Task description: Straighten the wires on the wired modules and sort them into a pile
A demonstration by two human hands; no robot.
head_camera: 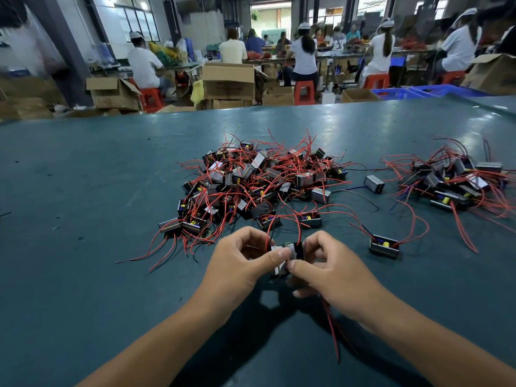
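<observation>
Both hands, left hand (237, 255) and right hand (332, 263), are pinching one wired module (284, 254) at six o'clock off the desk (83, 191), freeing its red wires (331, 325) for straightening.

Bare worktop (83, 177) lies open on the left and near side. A tangled module heap (259, 182) blocks the middle; a second pile (458, 180) and stray modules (384, 246) crowd the right.

Big room far past the hands. Dark green table (111, 169) underneath. Beyond it, brown boxes (227, 79), red stools (303, 92), blue crates (413, 93), windows (136, 20) high up, people (143, 62) sitting at long benches.
</observation>
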